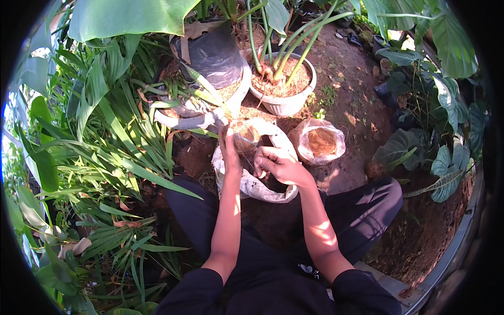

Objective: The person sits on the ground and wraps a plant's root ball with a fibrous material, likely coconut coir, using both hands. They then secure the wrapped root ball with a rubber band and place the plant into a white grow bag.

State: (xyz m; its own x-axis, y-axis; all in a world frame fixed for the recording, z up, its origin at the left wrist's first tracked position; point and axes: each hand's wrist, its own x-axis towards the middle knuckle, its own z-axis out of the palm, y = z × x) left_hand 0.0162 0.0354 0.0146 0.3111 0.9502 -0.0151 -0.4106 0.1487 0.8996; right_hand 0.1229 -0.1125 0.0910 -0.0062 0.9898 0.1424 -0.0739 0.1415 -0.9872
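Note:
My left hand (231, 155) holds a small rounded bundle of brown fibre (245, 136), its thumb and fingers along the left side. A pale rim or band crosses the bundle; whether it sits in a clear cup or wrap, I cannot tell. Just right of and below it, my right hand (277, 163) has curled fingers, with thumb and forefinger close together. Anything thin pinched there is too small to make out. Both hands are over an open white sack (252, 189) with dark soil inside, standing between my legs.
A clear plastic bag of brown fibre (322, 142) stands right of the sack. Behind are a pale pot (283, 104) with thick green stems and a larger pot (242, 92) with black plastic sheeting (210, 59). Long leaves (118, 157) crowd the left; a metal edge (453, 256) curves at right.

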